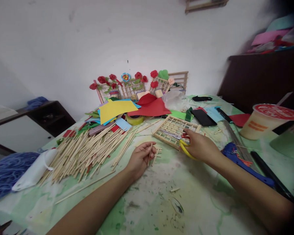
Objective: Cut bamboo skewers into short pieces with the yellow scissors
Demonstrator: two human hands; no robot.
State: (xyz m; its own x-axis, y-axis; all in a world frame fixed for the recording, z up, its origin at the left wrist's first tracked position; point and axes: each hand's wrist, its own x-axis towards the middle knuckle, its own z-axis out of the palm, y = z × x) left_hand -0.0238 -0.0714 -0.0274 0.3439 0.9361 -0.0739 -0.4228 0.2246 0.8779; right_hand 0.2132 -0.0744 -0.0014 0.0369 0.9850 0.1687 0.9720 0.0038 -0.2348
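My left hand (140,158) is closed, with a short wooden stick (150,154) pinched between thumb and fingers. Just right of it, a small frame of short sticks (157,156) lies on the table, partly hidden by the hand. Scissors (185,148) with red and yellow handles are in my right hand (198,143), their blades pointing left over a lattice panel of sticks (171,129). Whether the scissors touch the panel I cannot tell. A large heap of loose wooden sticks (83,151) spreads to the left of my left hand.
Coloured paper sheets (117,109), a tape roll (134,119) and a black phone (204,117) lie farther back. On the right are a blue glue gun (242,166) and a lidded drink cup (267,122). Decorated stick panels (133,88) lean against the wall. Blue cord (9,173) lies at left.
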